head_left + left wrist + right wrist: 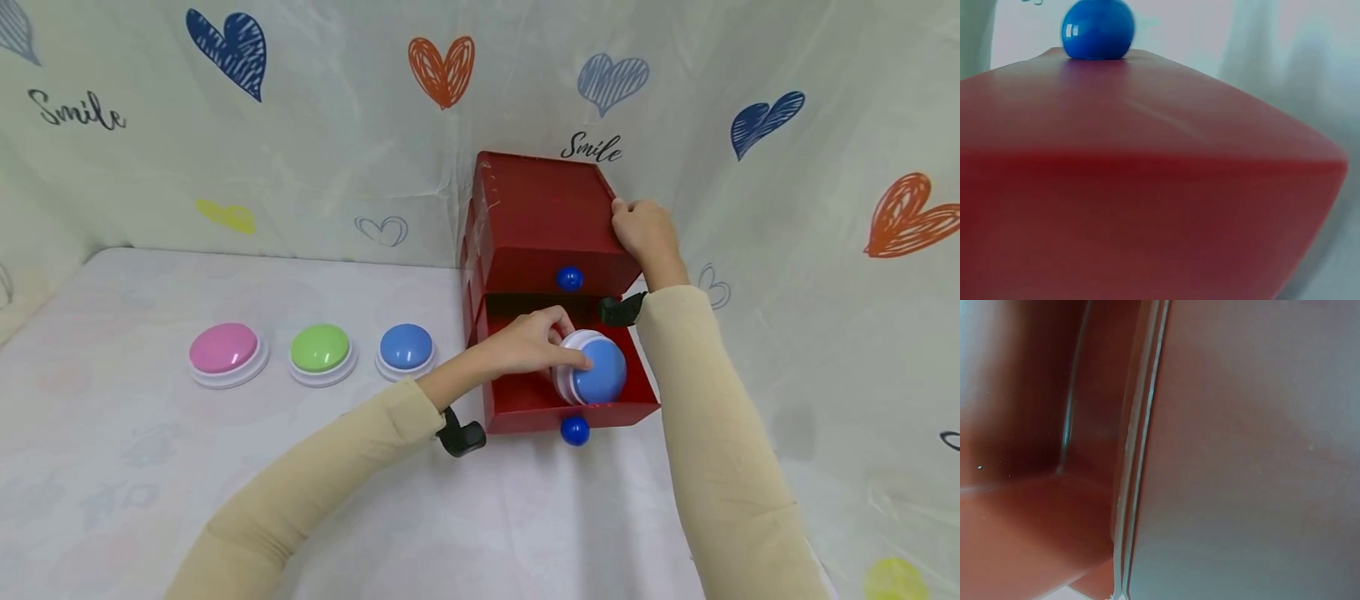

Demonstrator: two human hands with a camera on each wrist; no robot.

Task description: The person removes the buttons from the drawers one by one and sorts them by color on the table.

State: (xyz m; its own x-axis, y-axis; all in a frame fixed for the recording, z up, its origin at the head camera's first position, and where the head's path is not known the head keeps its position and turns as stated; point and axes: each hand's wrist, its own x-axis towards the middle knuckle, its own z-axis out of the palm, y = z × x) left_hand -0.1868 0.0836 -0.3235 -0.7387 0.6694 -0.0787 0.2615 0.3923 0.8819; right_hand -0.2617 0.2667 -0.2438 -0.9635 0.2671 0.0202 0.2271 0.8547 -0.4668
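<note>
My left hand (534, 343) pinches a large blue push button with a white base (602, 372), thumb on the dome and fingers at the base. The button is tilted on its side, within the open lower drawer (521, 421) of a red two-drawer cabinet (551, 204). At the cabinet's upper right edge, my right hand (648, 233) grips the side, its fingers partly hidden. In the left wrist view, the drawer's red front and its blue knob (1097, 30) fill much of the picture. The right wrist view looks closely at the cabinet's red side (1247, 450).
Left of the cabinet, a pink button (222, 347), a green button (320, 347) and a smaller-looking blue button (406, 346) stand in a row on the white table (150, 467). Behind them hangs a pale curtain (322, 150) printed with hearts. The upper drawer's blue knob (570, 278) sticks out above the lower drawer.
</note>
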